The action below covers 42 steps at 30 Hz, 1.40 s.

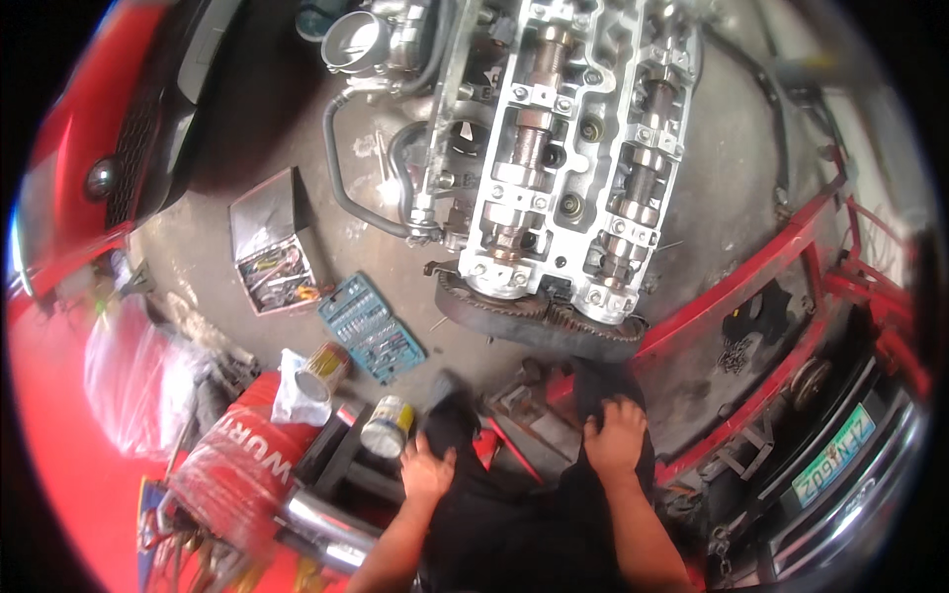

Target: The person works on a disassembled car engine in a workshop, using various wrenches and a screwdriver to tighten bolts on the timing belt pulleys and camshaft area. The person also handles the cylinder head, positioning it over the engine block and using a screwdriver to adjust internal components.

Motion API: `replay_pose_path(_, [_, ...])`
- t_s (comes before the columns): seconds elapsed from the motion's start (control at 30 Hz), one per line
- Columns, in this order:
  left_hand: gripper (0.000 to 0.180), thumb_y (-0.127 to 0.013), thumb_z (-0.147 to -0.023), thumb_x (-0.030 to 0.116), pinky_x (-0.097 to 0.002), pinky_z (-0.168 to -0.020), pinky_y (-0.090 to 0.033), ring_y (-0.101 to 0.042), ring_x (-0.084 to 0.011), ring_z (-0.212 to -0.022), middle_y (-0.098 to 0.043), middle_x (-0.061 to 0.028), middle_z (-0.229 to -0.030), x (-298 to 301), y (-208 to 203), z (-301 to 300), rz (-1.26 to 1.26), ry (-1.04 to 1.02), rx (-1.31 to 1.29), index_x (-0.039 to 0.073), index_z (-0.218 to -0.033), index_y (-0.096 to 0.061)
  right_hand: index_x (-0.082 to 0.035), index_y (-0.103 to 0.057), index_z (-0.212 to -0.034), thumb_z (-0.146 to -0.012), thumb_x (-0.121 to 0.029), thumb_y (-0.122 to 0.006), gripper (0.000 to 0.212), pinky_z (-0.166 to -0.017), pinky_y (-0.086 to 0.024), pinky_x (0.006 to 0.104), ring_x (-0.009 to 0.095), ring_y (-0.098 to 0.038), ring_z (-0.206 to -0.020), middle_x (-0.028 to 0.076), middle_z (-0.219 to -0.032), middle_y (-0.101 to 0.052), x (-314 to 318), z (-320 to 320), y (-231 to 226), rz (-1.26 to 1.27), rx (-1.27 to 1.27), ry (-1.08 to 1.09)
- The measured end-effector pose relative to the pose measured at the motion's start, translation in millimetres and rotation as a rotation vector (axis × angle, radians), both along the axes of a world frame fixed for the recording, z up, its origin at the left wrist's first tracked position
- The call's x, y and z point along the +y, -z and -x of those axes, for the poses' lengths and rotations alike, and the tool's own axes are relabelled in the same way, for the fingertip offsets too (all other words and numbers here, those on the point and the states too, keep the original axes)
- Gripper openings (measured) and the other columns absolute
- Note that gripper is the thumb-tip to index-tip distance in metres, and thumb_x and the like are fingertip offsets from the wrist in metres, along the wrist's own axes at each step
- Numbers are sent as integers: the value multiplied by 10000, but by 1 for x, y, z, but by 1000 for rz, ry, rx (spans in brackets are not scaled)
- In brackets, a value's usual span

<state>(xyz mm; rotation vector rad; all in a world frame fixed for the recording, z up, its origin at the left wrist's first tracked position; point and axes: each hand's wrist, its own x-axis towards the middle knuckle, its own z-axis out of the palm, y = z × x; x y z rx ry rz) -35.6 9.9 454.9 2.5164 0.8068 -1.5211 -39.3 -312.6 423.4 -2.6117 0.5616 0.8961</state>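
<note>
My left hand (427, 470) rests on my left knee in dark trousers, fingers spread, holding nothing. On the right knee lies my right hand (616, 435), its fingers stretched out and also bare. Just beyond my knees stands an engine with its cylinder head (568, 212) exposed. Two camshafts (534, 138) run along it under bolted caps. At its near end a toothed belt (514, 321) wraps round the two cam gears. Neither hand touches the engine. A white and yellow can (388, 425) is next to my left hand.
A blue socket set case (371, 331) lies unfolded on the floor beside a metal toolbox (269, 247) of loose tools. A red drum (247, 445) stands at the lower left. A red metal frame (732, 287) flanks the right, near a car bumper (850, 514). A red car (84, 168) is far left.
</note>
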Motion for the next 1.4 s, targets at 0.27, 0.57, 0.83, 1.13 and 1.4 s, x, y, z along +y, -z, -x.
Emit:
replay_pose_path(0.27, [814, -683, -888, 422, -572, -1085, -411, -414, -457, -1381, -390, -267, -1540, -57, -23, -145, 12, 279, -22, 84, -1556, -362, -4, -627, -1158, -840, -159, -699, 361, -995, -433, 514, 449, -561, -1113, 220, -1188, -613, -27, -34, 7, -139, 114, 335])
replay_pose_path(0.57, [789, -677, -876, 410, -511, -1066, -465, -470, -421, -1321, -498, -226, -1384, 10, 46, -228, -17, 483, 197, 60, -1526, -398, -57, -498, -1477, -975, -391, -519, 604, -1170, -317, 545, 462, -474, -1336, 281, -1433, -525, 48, 42, 26, -127, 456, 131])
replay_pose_path(0.83, [716, -693, -856, 363, -482, -1063, -481, -468, -419, -1322, -508, -240, -1370, 25, 56, -238, -27, 536, 232, 59, -1466, -474, -166, -614, -1364, -938, -338, -612, 460, -1070, -464, 538, 429, -552, -1282, 225, -1433, -543, 105, -5, 2, -80, 233, -17])
replay_pose_path(1.13, [656, -713, -852, 365, -479, -1052, -487, -488, -416, -1291, -517, -232, -1344, 27, 59, -238, -28, 578, 198, 58, -1395, -511, -147, -609, -1351, -930, -336, -626, 462, -1078, -448, 532, 427, -547, -1276, 221, -1415, -545, 98, -7, 15, -41, 222, 219])
replay_pose_path(1.4, [563, -711, -833, 334, -469, -1041, -497, -493, -415, -1256, -516, -227, -1305, 21, 54, -248, 45, 682, 161, 71, -1311, -571, -131, -604, -1339, -922, -334, -639, 465, -1084, -434, 526, 426, -542, -1270, 218, -1399, -547, 98, -7, 13, -26, 237, 317])
